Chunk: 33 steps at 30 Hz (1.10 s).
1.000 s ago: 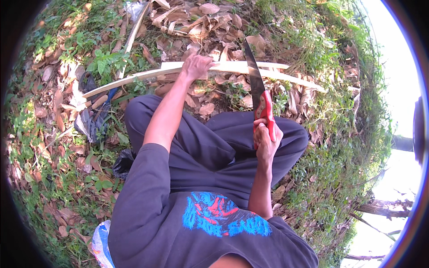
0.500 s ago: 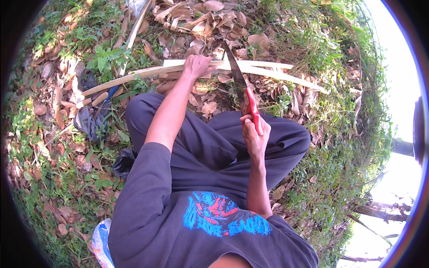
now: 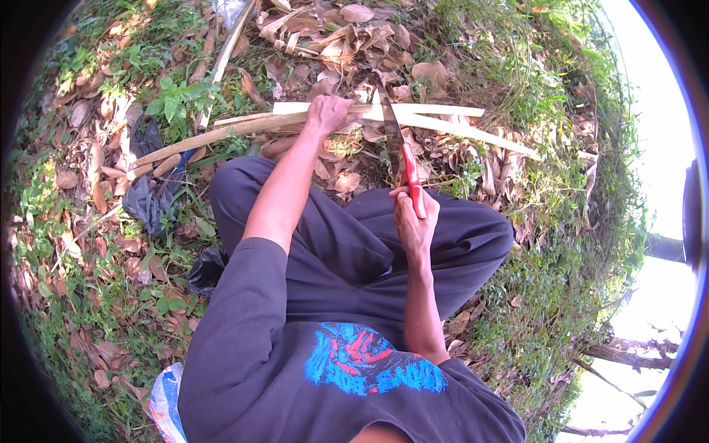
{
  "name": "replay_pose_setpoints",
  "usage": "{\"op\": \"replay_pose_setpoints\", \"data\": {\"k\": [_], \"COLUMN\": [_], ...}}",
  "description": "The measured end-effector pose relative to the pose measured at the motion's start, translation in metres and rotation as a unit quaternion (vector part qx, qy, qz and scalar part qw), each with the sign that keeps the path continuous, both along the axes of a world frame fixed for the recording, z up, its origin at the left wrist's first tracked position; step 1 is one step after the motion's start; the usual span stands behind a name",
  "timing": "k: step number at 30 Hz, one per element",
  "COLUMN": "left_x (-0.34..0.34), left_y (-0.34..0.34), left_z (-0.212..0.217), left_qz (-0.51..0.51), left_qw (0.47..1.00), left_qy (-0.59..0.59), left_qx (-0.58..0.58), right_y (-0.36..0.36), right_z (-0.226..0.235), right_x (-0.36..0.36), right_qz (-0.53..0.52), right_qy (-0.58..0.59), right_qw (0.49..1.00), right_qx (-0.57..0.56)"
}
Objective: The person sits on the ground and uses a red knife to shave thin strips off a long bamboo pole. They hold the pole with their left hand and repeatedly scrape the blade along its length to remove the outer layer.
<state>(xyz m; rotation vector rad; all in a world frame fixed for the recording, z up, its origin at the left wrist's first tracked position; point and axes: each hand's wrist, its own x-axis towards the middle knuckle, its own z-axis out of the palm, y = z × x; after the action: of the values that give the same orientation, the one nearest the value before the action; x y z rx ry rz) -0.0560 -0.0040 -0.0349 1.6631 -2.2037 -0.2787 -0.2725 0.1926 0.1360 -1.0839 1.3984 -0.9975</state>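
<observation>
While the left hand [image 3: 330, 114] clamps down around the pale split stick [image 3: 443, 124] at twelve o'clock of the knees, the right hand [image 3: 413, 221] is closed on the red handle of a long knife [image 3: 391, 125], whose blade meets the stick just at three o'clock of that fist. Stiff, light and likely splintery, the stick looks best held close beside the cut. Dry leaves [image 3: 340, 37] and a dark cloth [image 3: 148, 199] lie around.
</observation>
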Motion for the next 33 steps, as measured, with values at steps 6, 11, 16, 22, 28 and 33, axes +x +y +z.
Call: {"op": "replay_pose_setpoints", "data": {"k": [6,11,16,22,28,33], "left_x": [0.001,-0.001,-0.004,-0.001,-0.002,-0.001], "left_y": [-0.003,-0.003,0.002,0.002,0.000,0.001], "left_z": [-0.001,0.005,0.009,0.004,0.005,0.003], "left_qz": [0.018,0.021,0.023,0.025,0.021,0.019], "left_qw": [0.999,0.998,0.999,0.999,0.999,0.999], "left_qy": [0.009,0.013,0.021,0.026,0.025,0.031], "left_qx": [0.049,0.057,0.016,-0.025,0.003,-0.007], "right_y": [0.008,0.009,0.004,0.000,-0.001,0.001], "right_z": [0.007,0.003,-0.001,-0.010,-0.026,-0.020], "right_x": [0.004,0.006,0.002,0.003,0.000,0.000], "right_qz": [-0.001,-0.027,-0.025,-0.004,0.007,-0.013], "right_qy": [-0.002,-0.028,-0.010,0.001,0.062,0.015], "right_qw": [1.000,0.999,1.000,1.000,0.996,0.999], "right_qx": [0.010,0.003,-0.014,-0.025,-0.063,-0.038]}}
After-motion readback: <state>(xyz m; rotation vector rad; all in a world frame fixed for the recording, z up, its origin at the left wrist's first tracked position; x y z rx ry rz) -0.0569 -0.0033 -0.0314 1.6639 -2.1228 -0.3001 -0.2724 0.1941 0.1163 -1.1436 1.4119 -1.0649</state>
